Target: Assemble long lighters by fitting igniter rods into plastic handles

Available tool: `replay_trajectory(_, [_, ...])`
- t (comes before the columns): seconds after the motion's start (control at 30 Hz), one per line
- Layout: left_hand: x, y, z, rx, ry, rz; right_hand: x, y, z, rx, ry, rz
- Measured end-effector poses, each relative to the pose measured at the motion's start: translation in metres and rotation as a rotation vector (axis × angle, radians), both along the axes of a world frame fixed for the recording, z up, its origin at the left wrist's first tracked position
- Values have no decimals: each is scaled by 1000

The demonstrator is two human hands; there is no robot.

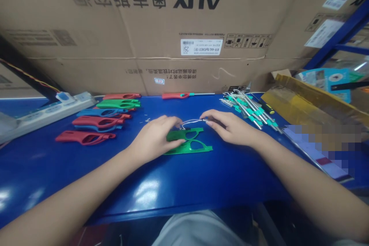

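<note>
Two green plastic lighter casing halves point(198, 148) lie side by side in front of me, their trigger loops pointing right. My left hand point(154, 138) is closed over their left ends, thumb pressing on the green plastic and index finger by the wire. A thin white wire point(191, 121) arches from the left fingertips above the upper half across to my right hand point(227, 127). Thumb and forefinger of the right hand pinch the wire's right end, where a small dark piece shows. What lies under the left palm is hidden.
Red, green and blue lighter casings point(86, 137) lie at left by a white power strip point(49, 113). A red lighter point(175, 95) rests at the back. Metal lighter tubes with teal parts point(253, 111) are piled at right, beside a taped carton point(314, 102). Cardboard point(138, 38) stands behind.
</note>
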State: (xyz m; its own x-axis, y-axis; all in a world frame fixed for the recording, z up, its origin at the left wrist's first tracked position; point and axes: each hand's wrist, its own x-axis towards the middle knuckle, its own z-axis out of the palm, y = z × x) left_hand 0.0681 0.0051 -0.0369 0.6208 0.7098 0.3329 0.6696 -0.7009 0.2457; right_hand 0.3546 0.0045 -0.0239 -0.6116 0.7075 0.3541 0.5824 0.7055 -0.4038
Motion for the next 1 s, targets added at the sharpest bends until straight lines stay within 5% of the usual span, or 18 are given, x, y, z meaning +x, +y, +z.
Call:
replay_trajectory(0.43, [6, -9, -5, -36, -320, -66, -1, -1, 1, -155, -67, -25])
replay_trajectory(0.73, [5, -6, -2, 104, -309, -164, 2, -1, 6, -356, -74, 184])
replay_trajectory(1.0, [5, -4, -1, -48, -207, -184, 3, -7, 18, -496, -109, 157])
